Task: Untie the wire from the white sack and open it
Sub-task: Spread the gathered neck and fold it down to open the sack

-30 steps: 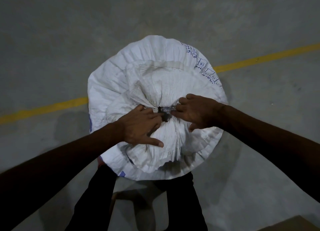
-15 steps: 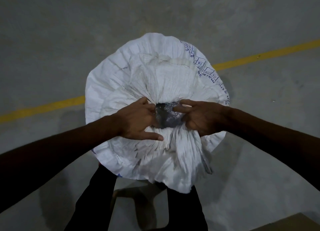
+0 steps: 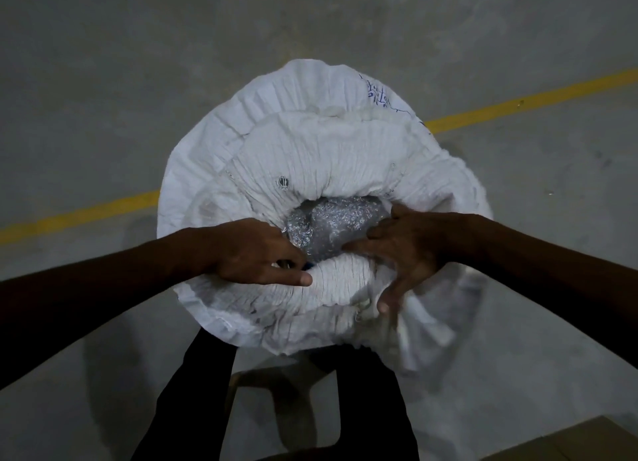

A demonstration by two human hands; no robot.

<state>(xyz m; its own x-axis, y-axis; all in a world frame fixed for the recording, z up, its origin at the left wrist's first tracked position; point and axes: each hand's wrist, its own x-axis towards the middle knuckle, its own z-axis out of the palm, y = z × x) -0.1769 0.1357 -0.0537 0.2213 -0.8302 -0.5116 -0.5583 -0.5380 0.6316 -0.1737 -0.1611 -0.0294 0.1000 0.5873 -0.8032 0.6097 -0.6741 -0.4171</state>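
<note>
Since one second ago: mouth of the white sack (image 3: 324,156) has gone from a tight dark knot between the fingertips to a wide gap, and both hands have moved apart along its near rim. No wire can be made out in the view.

Left hand (image 3: 257,253): fingers curled over the near-left rim of the opening, gripping the gathered cloth, thumb stretched along the fold. Right hand (image 3: 407,250): fingers spread, pressing and clutching the near-right rim; loose cloth hangs blurred below it.

Sack stands upright directly in front of the person, mouth facing up, its pleated top turned outward in a broad ring. Blue printed lettering (image 3: 378,96) shows on the far-right edge; unreadable.

Contents: crinkled, shiny grey plastic wrap (image 3: 333,224) fills the opening between the two hands. What it covers cannot be told.

Surface: bare grey concrete floor (image 3: 103,80), dim light. Yellow painted line (image 3: 518,103) runs diagonally across it, passing behind the sack. Person's dark trouser legs (image 3: 193,391) visible below the sack. Brown corner, maybe cardboard (image 3: 566,443), at the lower right.
</note>
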